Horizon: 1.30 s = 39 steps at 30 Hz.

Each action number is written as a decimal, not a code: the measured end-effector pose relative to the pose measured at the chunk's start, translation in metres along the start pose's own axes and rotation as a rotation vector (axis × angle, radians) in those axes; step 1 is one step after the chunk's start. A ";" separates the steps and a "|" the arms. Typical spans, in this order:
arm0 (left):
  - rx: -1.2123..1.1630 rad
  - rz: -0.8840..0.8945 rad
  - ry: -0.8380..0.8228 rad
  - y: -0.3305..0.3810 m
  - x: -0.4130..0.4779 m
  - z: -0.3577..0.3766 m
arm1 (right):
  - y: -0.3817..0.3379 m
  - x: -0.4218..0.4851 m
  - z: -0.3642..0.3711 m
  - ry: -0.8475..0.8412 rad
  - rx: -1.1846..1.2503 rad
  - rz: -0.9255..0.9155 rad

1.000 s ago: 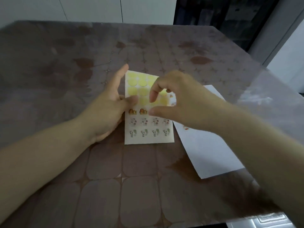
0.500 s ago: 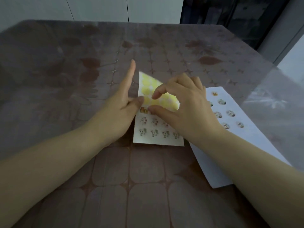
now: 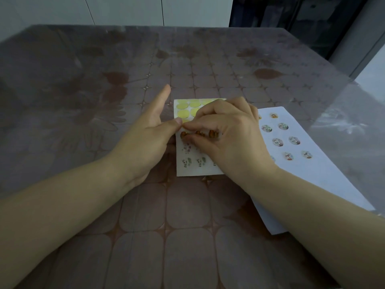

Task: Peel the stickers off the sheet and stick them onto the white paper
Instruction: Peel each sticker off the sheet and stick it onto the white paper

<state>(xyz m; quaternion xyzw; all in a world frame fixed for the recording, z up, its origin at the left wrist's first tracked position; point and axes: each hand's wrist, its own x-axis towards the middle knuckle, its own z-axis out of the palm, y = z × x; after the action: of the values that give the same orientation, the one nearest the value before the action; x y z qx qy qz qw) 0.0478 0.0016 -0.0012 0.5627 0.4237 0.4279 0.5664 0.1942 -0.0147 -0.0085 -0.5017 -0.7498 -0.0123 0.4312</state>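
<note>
Under the right hand [image 3: 231, 134]: grip nearly closed, thumb and index pinching an orange sticker [image 3: 183, 134] on the sheet [image 3: 187, 170]. Left hand [image 3: 143, 140] thumb pins the sheet just left of the grip. Peel step, likely — next needs a clean lift, then across to the paper [image 3: 325, 174] on the grip's right.

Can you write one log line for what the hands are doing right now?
left hand: presses sheet | right hand: pinches sticker | paper: partly filled

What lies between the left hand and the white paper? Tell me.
The sticker sheet lies between the left hand and the white paper, with the right hand pinching at it; the head view shows this.
</note>
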 end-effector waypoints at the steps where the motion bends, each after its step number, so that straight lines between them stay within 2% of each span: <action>1: 0.006 -0.002 0.001 0.000 0.000 0.000 | 0.000 0.000 0.000 0.001 0.002 -0.001; 12: 0.047 0.014 -0.027 -0.002 0.001 0.000 | -0.003 -0.002 -0.004 0.012 0.077 0.046; 16: 0.069 0.041 -0.051 -0.002 0.000 -0.002 | -0.002 -0.001 -0.008 -0.071 0.100 0.032; 22: 0.192 0.100 -0.077 -0.002 -0.001 -0.007 | -0.001 0.001 -0.025 -0.216 0.353 0.310; 28: 0.196 0.045 -0.203 0.000 -0.004 -0.003 | 0.001 0.002 -0.023 -0.248 0.460 0.440; 39: 0.233 0.038 -0.169 -0.002 -0.001 -0.004 | 0.002 0.003 -0.015 -0.280 0.374 0.381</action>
<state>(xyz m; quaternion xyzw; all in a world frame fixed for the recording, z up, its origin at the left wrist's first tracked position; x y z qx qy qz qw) 0.0437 0.0019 -0.0034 0.6666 0.4104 0.3377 0.5225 0.2051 -0.0180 0.0023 -0.5420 -0.6836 0.2764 0.4032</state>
